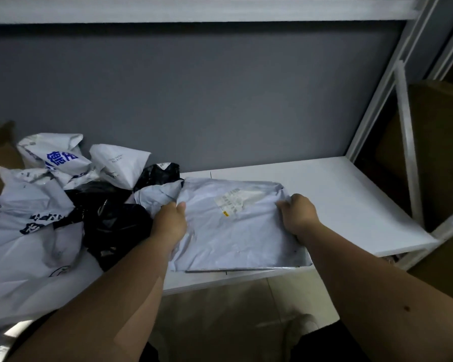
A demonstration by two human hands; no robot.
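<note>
Sorting step, by the look of it: grey parcel [233, 231] being laid flat on white shelf [351, 194], just right of heaped bags [63, 194]. Left hand [171, 218] grips its left edge, right hand [297, 214] pinches its right edge. Plastic creased, label [229, 201] facing up. Next move probably calls for squaring it, then releasing.

I see a white shelf board [351, 199] with its front edge towards me. A flat grey mailer parcel [233, 236] lies on it, label up, its near side reaching the front edge. To the parcel's left and touching it, a heap of crumpled white mailer bags [24, 205] and black mailer bags [115, 223] rests on the same board.
</note>
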